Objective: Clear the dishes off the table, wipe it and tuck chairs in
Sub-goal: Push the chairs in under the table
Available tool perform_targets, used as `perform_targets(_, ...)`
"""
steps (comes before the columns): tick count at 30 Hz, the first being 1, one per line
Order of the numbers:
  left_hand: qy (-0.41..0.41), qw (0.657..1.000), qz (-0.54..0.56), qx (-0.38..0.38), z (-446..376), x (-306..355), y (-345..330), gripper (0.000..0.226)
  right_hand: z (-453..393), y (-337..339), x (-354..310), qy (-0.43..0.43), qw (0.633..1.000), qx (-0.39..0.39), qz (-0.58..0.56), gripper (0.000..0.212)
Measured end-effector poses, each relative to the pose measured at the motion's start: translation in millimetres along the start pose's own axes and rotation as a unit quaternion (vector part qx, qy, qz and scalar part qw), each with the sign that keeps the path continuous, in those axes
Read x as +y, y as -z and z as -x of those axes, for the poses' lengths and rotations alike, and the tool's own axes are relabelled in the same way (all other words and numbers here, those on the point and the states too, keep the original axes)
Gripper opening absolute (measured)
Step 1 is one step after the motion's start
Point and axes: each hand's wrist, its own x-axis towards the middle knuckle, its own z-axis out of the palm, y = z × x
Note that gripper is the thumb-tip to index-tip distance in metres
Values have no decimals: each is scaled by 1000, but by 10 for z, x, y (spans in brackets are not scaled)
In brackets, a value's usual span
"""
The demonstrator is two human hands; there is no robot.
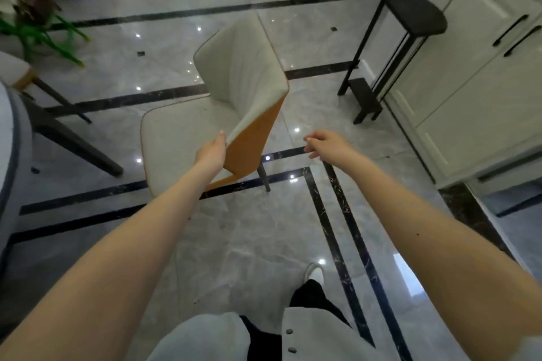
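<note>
Chair [234, 91] stands on the marble floor [234, 243] ahead of both outstretched arms, its cream seat lying to the left of the left hand [211, 151] and its backrest rising beyond that hand, the orange rear shell turned toward the right. The left hand grips the near top corner of the backrest: the thumb shows on the cream front face, while the other fingers are hidden behind the orange shell. The right hand [324, 143] hangs in the air to the right of the backrest, near it but not touching, fingers loosely curled and holding nothing. Far to the left of the left hand, the rounded edge of the table [8, 138] shows, with another chair [17, 73] just beyond it. A black stand [410, 17] sits well beyond the right hand, next to white cabinets [484, 82].
</note>
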Motion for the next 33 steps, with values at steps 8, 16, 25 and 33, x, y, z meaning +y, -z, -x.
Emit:
perform_targets(8, 52, 996, -1, 75, -331, 719, -643, 61, -1026, 1079, -6, 64, 996, -42, 52, 27)
perform_targets(16, 99, 986, -88, 104, -940, 999, -708, 64, -2007, 1264, -421, 119, 985, -81, 99, 29)
perform_targets(25, 173, 973, 11, 153, -1853, 1363, -408, 62, -3285, 1198, -1466, 174, 960, -108, 189, 39)
perform_targets(33, 240, 944, 48, 221, -1927, 1319, 37, 66, -3961, 805, -2346, 297, 906, -151, 260, 45)
